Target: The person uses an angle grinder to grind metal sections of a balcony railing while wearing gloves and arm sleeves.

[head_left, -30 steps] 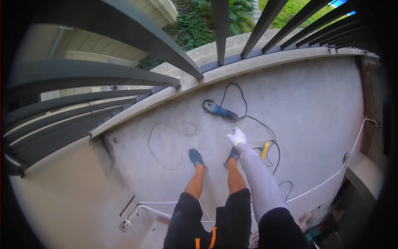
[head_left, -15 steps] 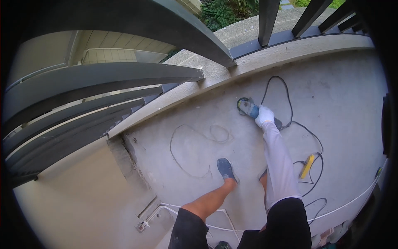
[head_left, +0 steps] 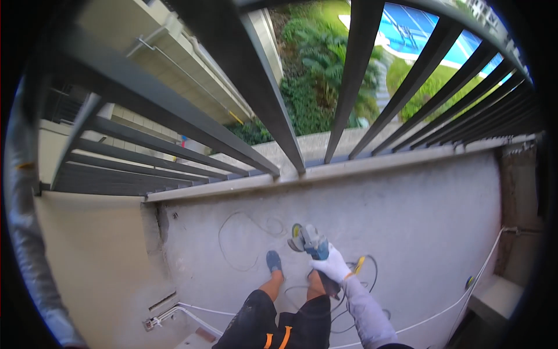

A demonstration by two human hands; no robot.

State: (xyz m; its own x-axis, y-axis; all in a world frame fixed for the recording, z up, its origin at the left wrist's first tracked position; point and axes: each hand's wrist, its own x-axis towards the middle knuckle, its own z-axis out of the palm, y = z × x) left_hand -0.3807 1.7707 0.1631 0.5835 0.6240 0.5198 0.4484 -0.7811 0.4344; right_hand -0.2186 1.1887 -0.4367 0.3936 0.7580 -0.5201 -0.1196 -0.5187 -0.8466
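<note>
My right hand (head_left: 331,264), in a white glove, is closed round the body of an angle grinder (head_left: 317,247) with a blue and grey housing. The grinder is held up in front of my legs, its round yellowish disc (head_left: 297,231) and guard pointing up and left. Its rear end reaches down past my hand towards my right thigh. A grey, sleeve-like strip (head_left: 35,244) runs up the left edge and looks like my left arm. No left hand can be made out there.
Dark railing bars (head_left: 264,87) rise from a low ledge (head_left: 343,168) ahead. On the concrete floor (head_left: 418,232) lie a loose thin cord (head_left: 220,232), a yellow piece (head_left: 360,264) beside coiled black cable (head_left: 376,276), and a round disc (head_left: 469,283). White pipes (head_left: 186,311) run near the left wall.
The grinder has come up off the floor and closer to my body in my right hand. My view has tilted up, showing more railing and a pool beyond. The grey strip has appeared at left.
</note>
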